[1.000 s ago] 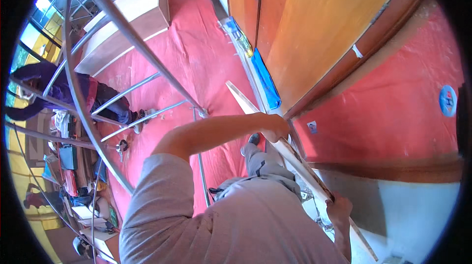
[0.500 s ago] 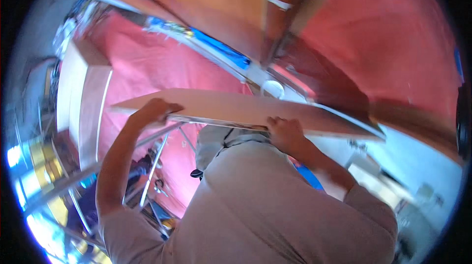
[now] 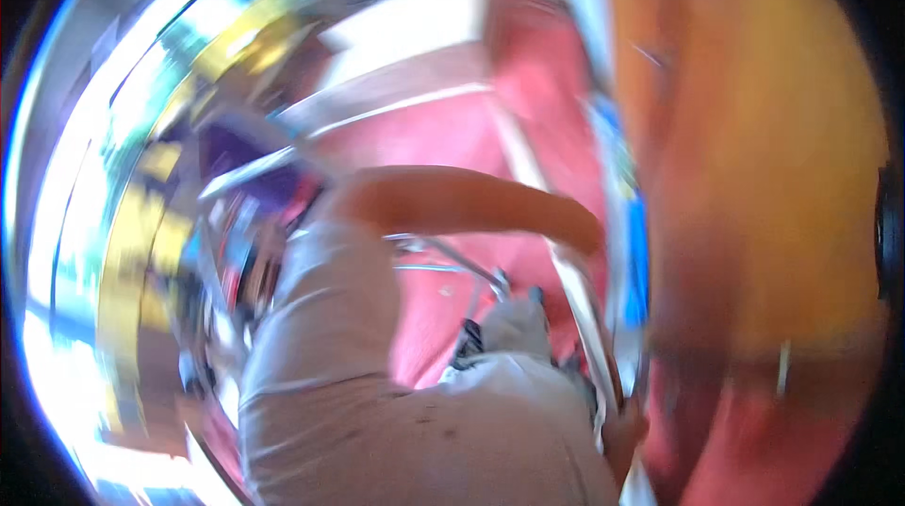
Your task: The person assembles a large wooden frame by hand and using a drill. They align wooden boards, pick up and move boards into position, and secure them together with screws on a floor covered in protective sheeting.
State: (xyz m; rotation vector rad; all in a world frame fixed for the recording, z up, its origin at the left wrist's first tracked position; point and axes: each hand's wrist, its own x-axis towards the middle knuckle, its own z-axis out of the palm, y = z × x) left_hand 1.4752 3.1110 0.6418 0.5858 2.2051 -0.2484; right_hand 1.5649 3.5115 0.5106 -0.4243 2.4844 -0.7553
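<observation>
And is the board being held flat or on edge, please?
On edge, it appears: between the left hand and right hand, the board shows mainly as a narrow pale strip.

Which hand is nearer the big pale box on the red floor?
Left. The left hand, at the board, is below and right of the box in view; the right hand, lower along the board, is farther.

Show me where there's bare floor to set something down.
Bare red floor shows between the pale box and the left forearm. Beyond the left hand, more shows between the board and the packages lining the orange door; lower down, that gap narrows. The left side is crowded with metal bars and blurred clutter.
</observation>
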